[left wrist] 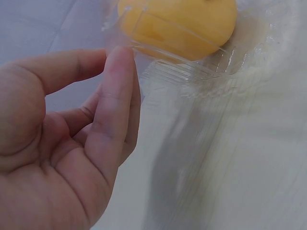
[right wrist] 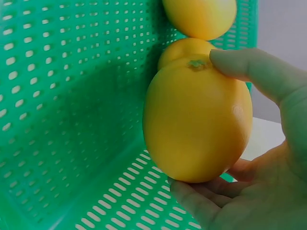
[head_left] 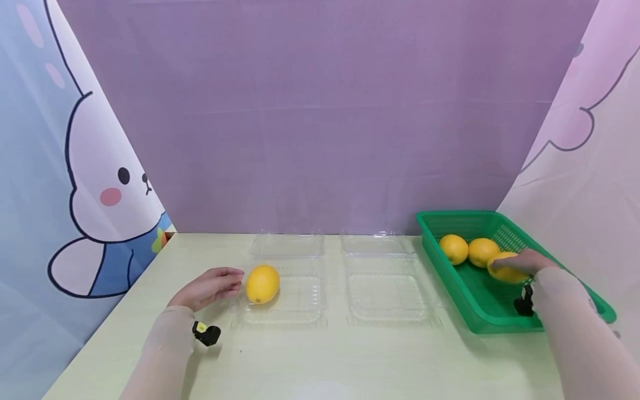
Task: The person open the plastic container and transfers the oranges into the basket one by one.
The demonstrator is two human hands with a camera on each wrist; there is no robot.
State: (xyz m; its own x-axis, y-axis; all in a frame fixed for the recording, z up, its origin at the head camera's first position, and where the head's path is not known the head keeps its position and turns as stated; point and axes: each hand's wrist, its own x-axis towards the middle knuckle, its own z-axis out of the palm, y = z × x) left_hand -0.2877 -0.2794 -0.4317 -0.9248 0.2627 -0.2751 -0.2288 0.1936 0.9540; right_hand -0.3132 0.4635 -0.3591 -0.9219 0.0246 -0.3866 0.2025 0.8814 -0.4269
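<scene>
My right hand [head_left: 527, 261] reaches into the green basket and grips a yellow-orange orange [right wrist: 196, 120], thumb near its stem end and fingers beneath. Two more oranges [head_left: 454, 249] [head_left: 483, 253] sit against the basket's far left side. At the left, my left hand [head_left: 212, 288] is beside the left clear plastic container [head_left: 305, 297]. In the left wrist view its thumb and index finger pinch the container's rim [left wrist: 158, 52]. One orange [head_left: 262, 284] lies in the left part of that container.
A second clear plastic container [head_left: 387, 297] stands to the right of the first, its lid [head_left: 377, 244] folded open toward the back; the left one's lid [head_left: 287, 244] lies likewise. The green basket [head_left: 452, 291] stands at the right of the pale table [head_left: 320, 361]. A purple cloth [head_left: 320, 122] hangs behind.
</scene>
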